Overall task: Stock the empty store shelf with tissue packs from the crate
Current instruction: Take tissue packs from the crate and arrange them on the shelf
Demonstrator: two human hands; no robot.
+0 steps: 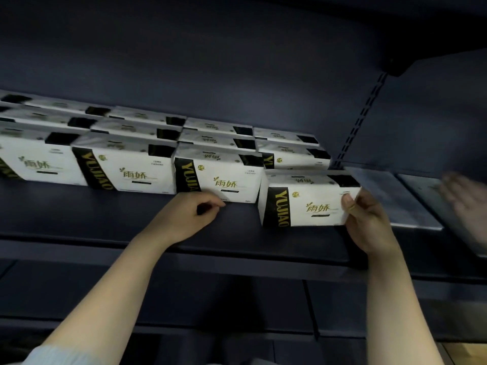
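Right grip: the right hand [369,219] pinches the right end of a tissue pack [308,201], thumb on the front face near its upper right corner, the other fingers hidden behind the pack.
Held pack: white with a black band reading YUJIAO down its left side; it stands upright on the shelf [105,219], nearer the front edge than the other packs.
Left grip: the left hand [195,214] has its fingers curled in and holds nothing; the knuckles lie at the bottom edge of the front-row pack [218,177] just left of the held one. Whether they touch it I cannot tell.
Gap: the held pack sits just beside that front-row pack, its left edge close to the neighbour's right edge, set forward of it.
Stocked packs [126,164]: to the left of both grips and behind them, upright packs of the same kind stand in rows several deep, running off the left edge of view.
Behind the right grip: a further pack [295,156] stands just behind the held one.
Right of the right grip: a pale flat panel [390,198] lies on the neighbouring shelf, and beyond it a blurred second person's hand [466,196].
Below the grips: darker lower shelves [184,299].
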